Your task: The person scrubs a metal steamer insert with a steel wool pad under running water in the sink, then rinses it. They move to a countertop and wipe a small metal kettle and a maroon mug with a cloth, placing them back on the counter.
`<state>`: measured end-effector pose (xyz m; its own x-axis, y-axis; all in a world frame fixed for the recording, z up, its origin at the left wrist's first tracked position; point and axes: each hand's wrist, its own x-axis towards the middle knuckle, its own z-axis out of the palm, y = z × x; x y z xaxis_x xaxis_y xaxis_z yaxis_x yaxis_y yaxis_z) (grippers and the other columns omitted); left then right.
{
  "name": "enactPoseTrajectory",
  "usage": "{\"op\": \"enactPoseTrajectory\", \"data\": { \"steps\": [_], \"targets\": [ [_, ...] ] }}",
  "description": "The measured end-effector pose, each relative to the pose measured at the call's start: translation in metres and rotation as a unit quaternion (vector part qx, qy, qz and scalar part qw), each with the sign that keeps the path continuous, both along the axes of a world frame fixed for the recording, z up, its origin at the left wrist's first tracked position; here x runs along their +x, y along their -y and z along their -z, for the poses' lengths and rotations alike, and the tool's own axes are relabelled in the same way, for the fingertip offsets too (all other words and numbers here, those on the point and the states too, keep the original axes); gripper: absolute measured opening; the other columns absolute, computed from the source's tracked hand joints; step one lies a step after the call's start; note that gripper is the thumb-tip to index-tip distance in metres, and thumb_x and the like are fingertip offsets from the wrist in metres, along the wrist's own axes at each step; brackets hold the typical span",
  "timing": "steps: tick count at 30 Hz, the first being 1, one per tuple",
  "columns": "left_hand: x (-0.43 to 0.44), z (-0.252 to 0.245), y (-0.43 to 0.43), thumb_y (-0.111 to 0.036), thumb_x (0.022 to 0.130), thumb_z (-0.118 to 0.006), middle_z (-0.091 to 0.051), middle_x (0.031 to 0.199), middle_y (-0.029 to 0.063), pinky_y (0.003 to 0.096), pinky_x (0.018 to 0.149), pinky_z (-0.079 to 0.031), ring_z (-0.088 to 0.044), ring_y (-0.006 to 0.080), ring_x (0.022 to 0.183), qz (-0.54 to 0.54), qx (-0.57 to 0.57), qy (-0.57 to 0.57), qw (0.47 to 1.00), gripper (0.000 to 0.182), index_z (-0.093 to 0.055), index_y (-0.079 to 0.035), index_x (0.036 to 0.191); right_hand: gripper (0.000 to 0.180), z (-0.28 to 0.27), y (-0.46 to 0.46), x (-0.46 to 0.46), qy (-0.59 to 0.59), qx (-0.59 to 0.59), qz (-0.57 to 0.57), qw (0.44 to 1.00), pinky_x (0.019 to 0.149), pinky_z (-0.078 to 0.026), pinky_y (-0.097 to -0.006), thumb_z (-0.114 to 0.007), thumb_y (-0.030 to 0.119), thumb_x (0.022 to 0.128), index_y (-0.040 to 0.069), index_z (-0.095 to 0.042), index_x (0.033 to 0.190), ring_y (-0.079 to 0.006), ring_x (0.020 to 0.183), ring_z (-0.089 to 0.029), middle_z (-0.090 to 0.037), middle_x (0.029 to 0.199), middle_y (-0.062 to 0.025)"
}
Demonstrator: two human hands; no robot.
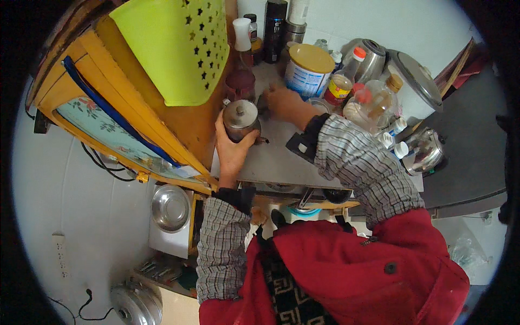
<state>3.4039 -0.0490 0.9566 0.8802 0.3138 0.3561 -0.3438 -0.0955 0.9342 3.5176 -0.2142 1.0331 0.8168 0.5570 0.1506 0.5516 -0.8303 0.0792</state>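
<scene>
My left hand [231,154] is wrapped around a small metal pot [239,122] with a knobbed lid, upright over the grey countertop [284,162]. My right hand [284,101] is bent, its fingers curled down near a dark shape to the right of the pot. Whether it grips that shape is hidden by the hand and blur. Just behind the pot stands a dark reddish jar [239,83]. A large tin with a yellow lid [310,59] is beyond my right hand.
A lime-green perforated plastic basket [174,48] sits on the wooden cabinet [154,122] at left. Several bottles, including one with a yellow label [339,85], crowd the right, with a lidded pot [412,81] and a steel kettle [424,150]. A steel basin [170,208] is lower left.
</scene>
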Motion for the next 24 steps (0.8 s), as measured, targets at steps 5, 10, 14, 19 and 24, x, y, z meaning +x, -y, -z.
{"op": "enactPoseTrajectory", "data": {
  "steps": [5,10,14,19,24],
  "targets": [
    [0.001,0.002,-0.001,-0.016,0.068,-0.088,-0.052,0.141,0.0193,0.0411,0.113,-0.039,-0.051,0.0310,0.131,-0.006,0.007,-0.015,1.000,0.096,-0.040,-0.004,0.149,0.046,0.030,0.001,0.049,-0.138,-0.178,-0.090,0.970,0.096,-0.054,-0.0487,-0.060,0.026,0.093,-0.002,-0.060,0.130,-0.0391,0.114,-0.065,-0.058,0.135,-0.0216],
    [0.000,0.003,-0.001,-0.010,0.069,-0.086,-0.051,0.142,0.0181,0.0406,0.113,-0.039,-0.050,0.0297,0.132,0.015,-0.020,-0.033,0.999,0.096,-0.038,-0.004,0.151,0.040,0.077,-0.014,0.142,-0.154,-0.116,0.010,0.981,0.099,-0.052,-0.0513,-0.059,0.025,0.096,0.007,-0.062,0.132,-0.0372,0.118,-0.064,-0.060,0.137,-0.0186],
    [-0.003,-0.001,-0.001,-0.008,0.070,-0.085,-0.049,0.143,0.0175,0.0398,0.112,-0.040,-0.050,0.0279,0.132,0.026,-0.030,-0.045,0.998,0.096,-0.036,-0.002,0.152,0.044,0.117,-0.026,0.214,-0.189,-0.050,-0.026,0.980,0.096,-0.051,-0.0610,-0.062,0.024,0.097,0.011,-0.061,0.139,-0.0364,0.120,-0.064,-0.059,0.142,-0.0180],
    [-0.004,-0.006,-0.001,-0.008,0.070,-0.085,-0.050,0.142,0.0176,0.0396,0.112,-0.041,-0.051,0.0284,0.131,0.025,-0.034,-0.059,0.997,0.096,-0.035,-0.001,0.152,0.048,0.103,-0.054,0.221,-0.086,-0.077,0.181,0.977,0.095,-0.053,-0.0554,-0.066,0.028,0.094,0.007,-0.058,0.137,-0.0350,0.122,-0.063,-0.062,0.135,-0.0191],
    [-0.005,-0.003,-0.002,-0.007,0.069,-0.085,-0.052,0.140,0.0180,0.0401,0.111,-0.041,-0.051,0.0287,0.130,0.043,-0.044,-0.034,0.998,0.098,-0.034,-0.003,0.152,0.045,0.076,-0.025,0.160,-0.177,-0.055,0.086,0.979,0.095,-0.055,-0.0508,-0.070,0.029,0.090,0.004,-0.064,0.127,-0.0378,0.115,-0.066,-0.066,0.125,-0.0214]
  ]
}}
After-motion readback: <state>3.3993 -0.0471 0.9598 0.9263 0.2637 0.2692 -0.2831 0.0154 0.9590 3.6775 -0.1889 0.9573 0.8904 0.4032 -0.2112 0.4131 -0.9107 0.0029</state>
